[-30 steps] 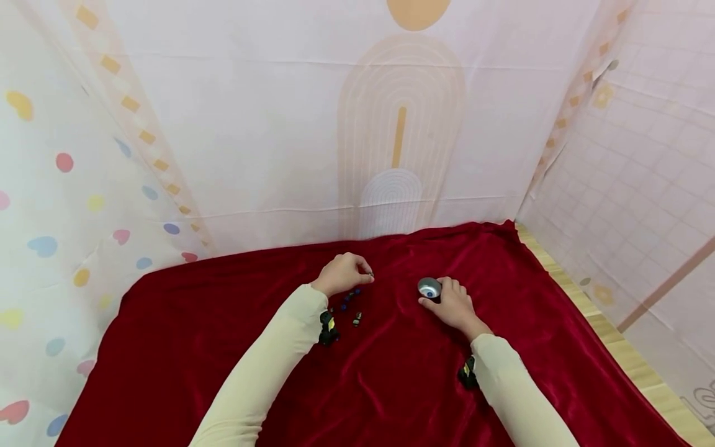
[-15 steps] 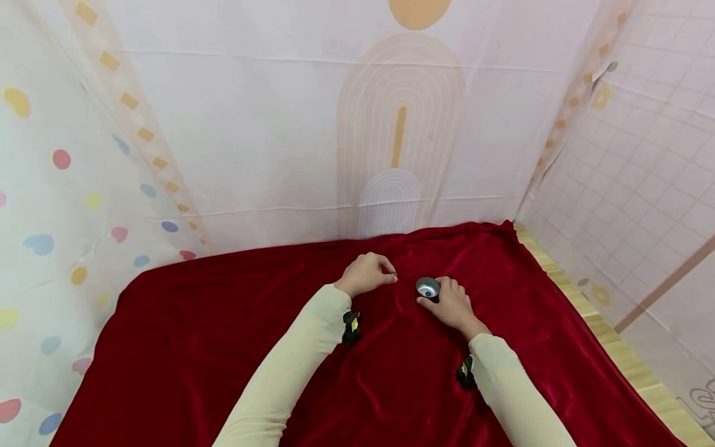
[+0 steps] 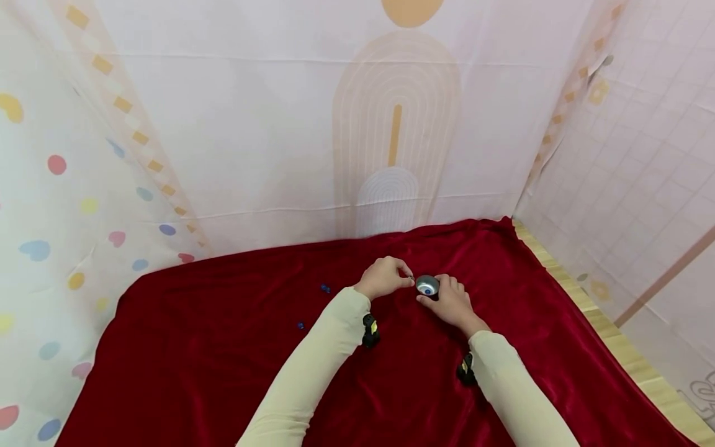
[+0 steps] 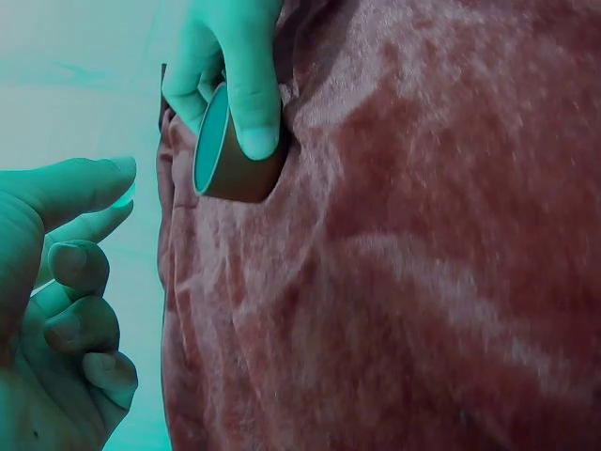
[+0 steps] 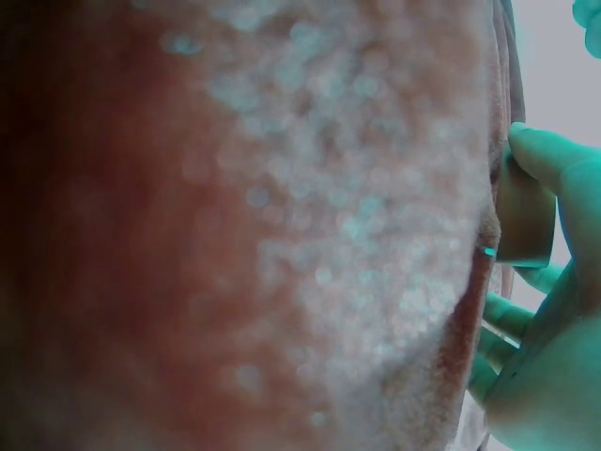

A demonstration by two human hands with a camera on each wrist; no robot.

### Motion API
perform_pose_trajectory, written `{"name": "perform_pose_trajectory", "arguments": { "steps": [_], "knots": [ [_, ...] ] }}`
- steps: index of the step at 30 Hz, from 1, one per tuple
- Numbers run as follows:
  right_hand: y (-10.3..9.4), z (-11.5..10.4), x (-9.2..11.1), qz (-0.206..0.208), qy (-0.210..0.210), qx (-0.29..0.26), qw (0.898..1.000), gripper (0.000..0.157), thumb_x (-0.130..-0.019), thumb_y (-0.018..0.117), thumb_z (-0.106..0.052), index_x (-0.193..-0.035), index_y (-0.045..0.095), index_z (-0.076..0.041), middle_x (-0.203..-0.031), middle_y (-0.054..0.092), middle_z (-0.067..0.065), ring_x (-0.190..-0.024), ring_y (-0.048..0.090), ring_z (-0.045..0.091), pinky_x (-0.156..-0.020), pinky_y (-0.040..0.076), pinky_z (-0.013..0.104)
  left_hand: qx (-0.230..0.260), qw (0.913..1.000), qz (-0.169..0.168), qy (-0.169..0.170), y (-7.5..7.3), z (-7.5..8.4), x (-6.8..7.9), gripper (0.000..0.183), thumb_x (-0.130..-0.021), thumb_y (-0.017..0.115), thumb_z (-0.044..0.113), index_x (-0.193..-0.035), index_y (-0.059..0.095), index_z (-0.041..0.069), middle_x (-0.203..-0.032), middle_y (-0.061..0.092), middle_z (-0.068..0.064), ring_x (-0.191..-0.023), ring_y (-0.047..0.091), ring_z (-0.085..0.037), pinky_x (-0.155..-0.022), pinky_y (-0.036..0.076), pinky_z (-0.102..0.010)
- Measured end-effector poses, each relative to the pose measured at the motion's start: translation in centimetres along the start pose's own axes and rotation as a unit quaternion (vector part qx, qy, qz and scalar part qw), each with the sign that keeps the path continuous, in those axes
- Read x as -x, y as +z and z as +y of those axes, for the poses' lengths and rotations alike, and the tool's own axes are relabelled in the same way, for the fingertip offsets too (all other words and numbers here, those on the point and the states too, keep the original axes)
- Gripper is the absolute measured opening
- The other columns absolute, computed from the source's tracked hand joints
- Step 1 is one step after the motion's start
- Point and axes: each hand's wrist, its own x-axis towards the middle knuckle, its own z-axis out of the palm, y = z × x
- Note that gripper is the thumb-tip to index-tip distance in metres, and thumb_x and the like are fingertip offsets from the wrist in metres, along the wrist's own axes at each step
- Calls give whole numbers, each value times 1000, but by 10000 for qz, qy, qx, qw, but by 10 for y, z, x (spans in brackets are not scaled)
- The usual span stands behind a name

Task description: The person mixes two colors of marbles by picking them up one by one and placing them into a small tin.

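In the head view my left hand (image 3: pixel 385 277) pinches a small dark bead-like piece (image 3: pixel 411 279) between thumb and forefinger. Its exact kind is too small to tell; in the left wrist view only a glint shows at the fingertips. Just right of it, my right hand (image 3: pixel 454 303) grips a small round metal tin (image 3: pixel 427 281) by its side. The tin is tilted in the left wrist view, with the right thumb (image 4: pixel 254 122) across its wall. A blue bead (image 3: pixel 428 291) lies inside. The pinched piece is close to the tin's left rim, apparently outside it.
Several small blue beads (image 3: pixel 325 288) lie on the red velvet cloth (image 3: pixel 223 347) left of the left hand, with another blue bead (image 3: pixel 300 325) nearer the left sleeve. Pale printed curtains (image 3: pixel 268 136) stand behind. A wooden edge (image 3: pixel 592 304) shows at right.
My left hand has moved right with the pinched piece, from above the scattered pieces to beside the tin. Blue beads its arm had covered now show. The right hand and tin stay nearly still.
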Motion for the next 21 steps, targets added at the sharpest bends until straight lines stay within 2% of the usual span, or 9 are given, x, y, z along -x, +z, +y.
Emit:
{"name": "perform_pose_trajectory", "arguments": {
  "steps": [6,15,21],
  "knots": [
    [0,1,-2,-29,30,19,10000,65,-90,65,-41,-131,40,3,-127,48,23,-120,43,41,-96,37,55,10,10000,-5,-42,7,1,-4,16,-86,72,26,-99,75,17,-98,72,1,-79,57,-10,-65,45,-27],
    [1,3,-2,-44,28,-17,10000,62,-90,65,-39,-129,41,2,-127,47,22,-120,42,41,-96,37,54,12,10000,-11,76,19,5,-9,16,-86,72,22,-98,75,12,-94,73,-2,-69,50,-10,-58,40,-23],
    [1,3,-3,-15,31,8,10000,63,-90,64,-39,-131,40,2,-127,47,22,-120,43,41,-96,37,54,-221,9997,11,90,25,9,-13,18,-86,72,23,-101,75,14,-94,72,-1,-69,51,-10,-57,39,-23]
  ]
}}
